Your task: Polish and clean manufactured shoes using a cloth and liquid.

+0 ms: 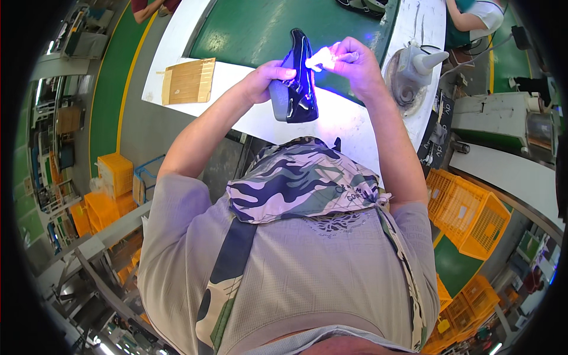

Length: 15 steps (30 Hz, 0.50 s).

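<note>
My left hand [264, 81] is closed round the side of a glossy black shoe [305, 94] with a grey sole, held up over the near edge of the bench. The shoe stands nearly upright in the picture. My right hand [360, 70] pinches a wadded white cloth [321, 59] against the shoe's right side, near its upper part. A bright bluish-violet glow falls on the cloth and shoe and washes out their detail. The fingers of my left hand behind the shoe are hidden.
A green belt [248, 29] runs through the white worktable [231, 115]. A tan slatted piece [188, 81] lies left; a translucent spouted bottle [414, 65] stands right. Another dark shoe [367, 5] sits at the far edge. Yellow crates [470, 213] flank me. Two people work beyond.
</note>
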Tool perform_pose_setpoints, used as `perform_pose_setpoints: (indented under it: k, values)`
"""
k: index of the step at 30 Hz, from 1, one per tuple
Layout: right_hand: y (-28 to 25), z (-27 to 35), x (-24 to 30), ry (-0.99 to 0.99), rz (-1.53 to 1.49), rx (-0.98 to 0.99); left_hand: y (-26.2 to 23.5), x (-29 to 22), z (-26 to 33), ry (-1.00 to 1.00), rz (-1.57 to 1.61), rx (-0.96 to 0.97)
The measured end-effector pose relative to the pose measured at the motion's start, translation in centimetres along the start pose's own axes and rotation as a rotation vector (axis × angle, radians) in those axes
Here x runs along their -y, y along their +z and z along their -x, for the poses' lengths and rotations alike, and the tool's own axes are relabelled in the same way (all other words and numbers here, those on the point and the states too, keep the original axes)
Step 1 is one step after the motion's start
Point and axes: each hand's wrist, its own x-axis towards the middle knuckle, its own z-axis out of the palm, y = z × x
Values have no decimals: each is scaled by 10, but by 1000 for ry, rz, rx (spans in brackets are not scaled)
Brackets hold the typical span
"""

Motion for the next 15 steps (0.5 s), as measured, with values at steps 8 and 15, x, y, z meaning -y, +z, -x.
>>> perform_pose_setpoints:
  k: [8, 15]
  values:
    - [-4, 18, 3, 76, 10, 143, 2, 28, 8, -12, 346, -203]
    - [-8, 44, 22, 22, 141, 195, 25, 59, 9, 103, 532, -236]
